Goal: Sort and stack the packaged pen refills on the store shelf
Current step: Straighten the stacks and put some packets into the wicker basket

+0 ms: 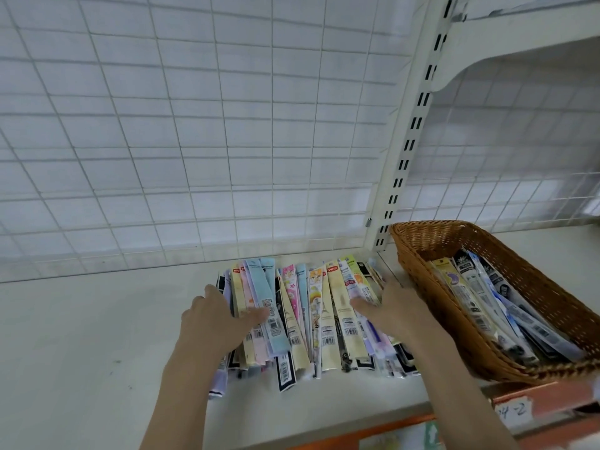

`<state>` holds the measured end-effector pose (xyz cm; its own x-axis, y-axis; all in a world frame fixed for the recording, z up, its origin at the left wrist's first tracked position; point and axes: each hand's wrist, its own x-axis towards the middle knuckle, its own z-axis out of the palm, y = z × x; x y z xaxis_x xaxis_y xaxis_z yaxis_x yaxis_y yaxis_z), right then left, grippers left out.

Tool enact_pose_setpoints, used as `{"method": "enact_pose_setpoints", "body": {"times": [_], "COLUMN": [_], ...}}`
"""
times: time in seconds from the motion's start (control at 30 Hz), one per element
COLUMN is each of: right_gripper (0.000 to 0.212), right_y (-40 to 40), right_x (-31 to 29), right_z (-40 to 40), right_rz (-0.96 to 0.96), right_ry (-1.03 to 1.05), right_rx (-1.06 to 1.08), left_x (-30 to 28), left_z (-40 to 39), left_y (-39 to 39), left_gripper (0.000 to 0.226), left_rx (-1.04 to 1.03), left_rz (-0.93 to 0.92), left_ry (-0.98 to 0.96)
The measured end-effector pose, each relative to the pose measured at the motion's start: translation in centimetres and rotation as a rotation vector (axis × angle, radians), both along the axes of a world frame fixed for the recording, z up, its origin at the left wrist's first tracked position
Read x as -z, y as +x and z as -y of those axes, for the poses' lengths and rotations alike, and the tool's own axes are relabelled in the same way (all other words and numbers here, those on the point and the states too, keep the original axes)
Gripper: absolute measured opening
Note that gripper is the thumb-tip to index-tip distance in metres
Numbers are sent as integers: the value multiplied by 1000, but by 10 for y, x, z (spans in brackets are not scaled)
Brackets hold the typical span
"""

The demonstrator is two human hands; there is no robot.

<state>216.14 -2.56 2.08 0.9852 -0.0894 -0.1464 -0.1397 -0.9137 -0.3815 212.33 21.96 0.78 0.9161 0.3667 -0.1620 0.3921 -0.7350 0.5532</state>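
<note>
1. Plainly, the packaged pen refills (311,316) lie as a loose fan of long, narrow packets on the white shelf (97,319), their far ends near the wire grid back panel (194,125) and their barcode ends toward the shelf's front edge.

2. Each hand brackets 1 side of the row. The left hand (211,319) rests on the left flank, fingers extended over the outer packets and thumb lying across a pale blue one. The right hand (393,306) rests on the right flank, thumb stretched inward over the packets. Neither hand pinches or curls round any packet; both lie flat and spread.

3. That placement reads as a squeeze: palms on opposite flanks would push the fanned packets together into 1 tidy block, which I judge is the step in hand.

4. Near ends are uneven, with several packets jutting toward the front edge, so squaring the ends probably remains.

5. Just right of the row sits a wicker basket (418,254), tilted, holding more packets (487,303), mostly darker ones. Likely it is the unsorted supply, kept within reach of the right hand.

6. Slick packaging may slip or buckle upward if pressed hard.
</note>
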Motion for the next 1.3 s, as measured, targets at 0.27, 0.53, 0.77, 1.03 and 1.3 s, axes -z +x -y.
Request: {"method": "enact_pose_setpoints", "body": {"times": [0.27, 0.53, 0.77, 1.03, 1.3], "right_gripper": [50, 28, 60, 26, 53], "right_y": [0, 5, 2, 1, -2], "right_x": [-9, -4, -17, -31, -39], "right_z": [-6, -22, -22, -19, -12], "right_rz": [-88, -51, -43, -63, -60], "right_ry": [157, 160, 102, 132, 233], "right_rx": [-11, 13, -19, 4, 22], "left_x": [5, 10, -2, -13, -16], "left_z": [-3, -9, -13, -19, -21], "left_y": [9, 8, 1, -3, 1], "left_gripper": [55, 48, 43, 32, 34], "left_rx": [-1, 7, -48, -56, -82], "left_rz": [16, 89, 172, 164, 190], "left_ry": [-184, -324, -426, -439, -571]}}
